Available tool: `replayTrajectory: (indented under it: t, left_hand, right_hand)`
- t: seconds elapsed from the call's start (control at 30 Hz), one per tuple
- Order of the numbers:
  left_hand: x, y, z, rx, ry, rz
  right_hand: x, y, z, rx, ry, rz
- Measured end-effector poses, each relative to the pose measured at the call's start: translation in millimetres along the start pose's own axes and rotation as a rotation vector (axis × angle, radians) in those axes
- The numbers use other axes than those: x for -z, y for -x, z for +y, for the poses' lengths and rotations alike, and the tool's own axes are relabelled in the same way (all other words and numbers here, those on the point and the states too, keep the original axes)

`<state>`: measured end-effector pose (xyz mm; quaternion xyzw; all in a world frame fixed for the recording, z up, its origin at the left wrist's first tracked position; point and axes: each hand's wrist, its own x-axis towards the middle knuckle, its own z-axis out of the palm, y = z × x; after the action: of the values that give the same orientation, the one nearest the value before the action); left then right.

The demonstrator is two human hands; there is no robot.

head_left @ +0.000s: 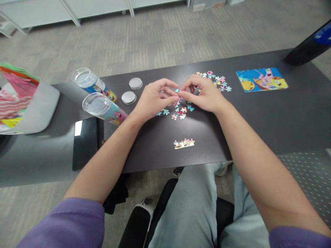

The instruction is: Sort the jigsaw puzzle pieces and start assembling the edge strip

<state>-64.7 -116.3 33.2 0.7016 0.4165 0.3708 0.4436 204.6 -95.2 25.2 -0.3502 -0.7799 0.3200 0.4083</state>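
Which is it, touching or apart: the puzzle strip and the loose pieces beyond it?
Apart. The head view shows a band of bare table between the puzzle strip and the nearest loose pieces.

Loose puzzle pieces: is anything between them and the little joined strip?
From the nearer pieces, nothing visible, just tabletop. From the farther pieces, the right hand lies across the straight way to the joined strip.

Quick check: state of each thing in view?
Left hand: half-curled, grip unclear
Right hand: fingertips close, grip unclear
Loose puzzle pieces: scattered
Puzzle strip: joined
Picture card: lying flat
Canisters: upright, tops seemingly open
Silver discs: lying flat
Black device: lying flat
White bin: filled
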Motion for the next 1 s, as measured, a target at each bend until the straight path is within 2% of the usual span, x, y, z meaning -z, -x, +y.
replayTrajectory:
  t: [0.07,0.17,0.27,0.43,0.53,0.6,0.8,1.0]
  left_hand:
    - [-0.9,1,0,-0.022,-0.074,0.024]
    - [2.8,0,0,-0.090,-0.255,0.131]
    - [8.6,-4,-2,-0.129,-0.411,0.214]
    - [7.2,-10,2,-0.087,-0.379,0.237]
    - [3.2,-10,11,-0.029,-0.384,0.258]
    - [2.4,-9,15,-0.031,-0.397,0.266]
    - [6.5,-7,10,-0.090,-0.352,0.270]
    - [6.1,-10,7,-0.071,-0.350,0.280]
  right_hand:
    - [1,-2,2,0.001,0.019,0.022]
    - [5,-3,3,-0.031,0.048,0.062]
    - [12,11,-5,-0.041,0.090,0.088]
    - [15,80,-44,-0.079,0.178,0.116]
    - [12,123,-71,-0.210,0.245,0.036]
    - [9,139,-85,-0.285,0.300,-0.027]
    - [1,143,-103,-0.342,0.478,-0.139]
    - [1,139,-106,-0.371,0.478,-0.182]
